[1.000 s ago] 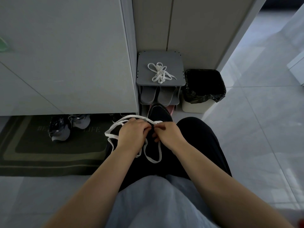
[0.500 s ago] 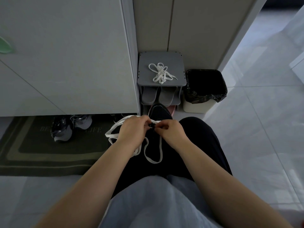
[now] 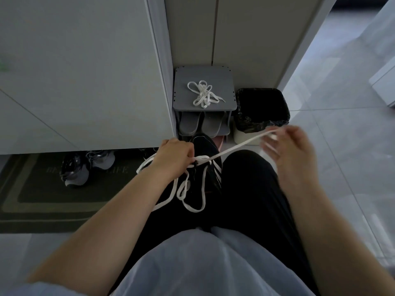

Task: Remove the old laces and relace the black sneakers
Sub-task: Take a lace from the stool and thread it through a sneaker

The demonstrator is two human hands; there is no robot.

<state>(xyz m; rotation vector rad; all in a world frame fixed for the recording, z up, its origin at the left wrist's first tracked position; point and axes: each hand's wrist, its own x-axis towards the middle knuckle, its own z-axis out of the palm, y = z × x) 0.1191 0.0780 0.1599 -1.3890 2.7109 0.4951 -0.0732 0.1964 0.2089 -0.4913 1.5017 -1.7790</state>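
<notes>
A black sneaker (image 3: 210, 159) with white side stripes rests on my lap, toe pointing away. A white lace (image 3: 235, 148) runs taut from its eyelets up and right to my right hand (image 3: 288, 150), which pinches the lace end; the hand is motion-blurred. My left hand (image 3: 174, 158) grips the sneaker's left side and lace at the eyelets. Slack loops of the same lace (image 3: 192, 197) hang over my dark trousers. A second bundle of white laces (image 3: 203, 94) lies on a small grey rack.
The grey shoe rack (image 3: 226, 82) holds grey slippers (image 3: 199, 124) below. A bin with a black liner (image 3: 261, 107) stands right of it. Grey sneakers (image 3: 85, 165) sit on a dark doormat (image 3: 32, 199) at the left, under a white cabinet (image 3: 74, 71).
My right hand has pulled away from the sneaker up and to the right, drawing a length of white lace taut through an eyelet. My left hand stays on the shoe.
</notes>
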